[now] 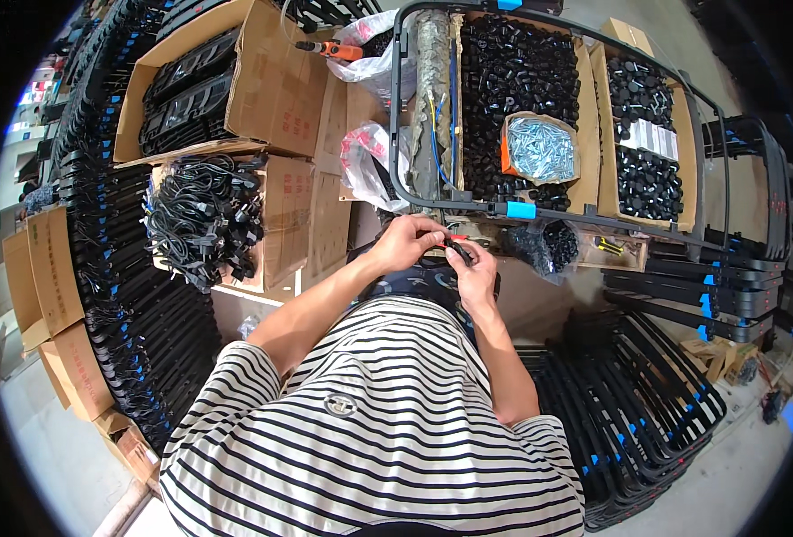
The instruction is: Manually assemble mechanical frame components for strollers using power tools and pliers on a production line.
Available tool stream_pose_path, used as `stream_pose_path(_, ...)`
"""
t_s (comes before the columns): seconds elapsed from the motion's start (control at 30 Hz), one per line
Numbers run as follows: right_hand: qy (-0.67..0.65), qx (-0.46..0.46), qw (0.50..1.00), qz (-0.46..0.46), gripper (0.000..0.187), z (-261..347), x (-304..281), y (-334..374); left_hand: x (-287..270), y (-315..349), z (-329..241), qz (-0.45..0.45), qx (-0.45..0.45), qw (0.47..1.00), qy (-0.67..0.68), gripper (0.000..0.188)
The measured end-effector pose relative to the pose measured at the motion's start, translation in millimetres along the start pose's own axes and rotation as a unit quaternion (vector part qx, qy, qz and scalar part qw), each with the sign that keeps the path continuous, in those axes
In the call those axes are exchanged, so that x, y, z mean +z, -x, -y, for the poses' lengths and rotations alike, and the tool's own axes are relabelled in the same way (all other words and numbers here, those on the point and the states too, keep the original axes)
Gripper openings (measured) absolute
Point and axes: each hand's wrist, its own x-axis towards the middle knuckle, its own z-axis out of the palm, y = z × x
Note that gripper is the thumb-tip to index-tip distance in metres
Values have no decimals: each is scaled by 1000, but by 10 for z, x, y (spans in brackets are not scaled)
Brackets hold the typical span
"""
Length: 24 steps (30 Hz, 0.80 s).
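Note:
My left hand (410, 242) and my right hand (477, 274) come together in front of my body, at the near edge of the work surface. Between their fingertips is a small black piece with a red part (455, 240); its exact kind is too small to make out. Both hands are closed in a pinch on it. Just beyond them lies a large black tubular frame (396, 116), with blue tape (521, 210) wrapped round its near bar close to my right hand.
Inside the frame stand cartons of black plastic caps (513, 72) and a small box of screws (542, 149). Left are a carton of black cables (204, 210), a carton of black parts (190, 89) and an orange power tool (338, 50). Black frames (629, 403) stack at right.

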Motion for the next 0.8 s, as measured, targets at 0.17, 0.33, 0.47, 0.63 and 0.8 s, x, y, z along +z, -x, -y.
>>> stream_pose_path(0.17, 39, -18, 999, -19, 21, 28, 35, 16, 8, 8, -20, 32, -46, 995, 87, 22)
stream_pose_path(0.33, 53, -24, 998, -18, 21, 27, 34, 22, 38, -4, -4, 10, -107, 985, 133, 20)
stream_pose_path(0.47, 51, -29, 998, -20, 21, 7, 55, 26, 61, -36, 113, -11, -138, 969, 205, 22)
stream_pose_path(0.63, 51, -59, 996, -32, 21, -4, 107, 33, 98, -26, 256, -22, -222, 899, 377, 23)
stream_pose_path(0.8, 76, -69, 995, -19, 21, 55, 103, 59, 82, -59, 362, -12, -229, 891, 391, 24)
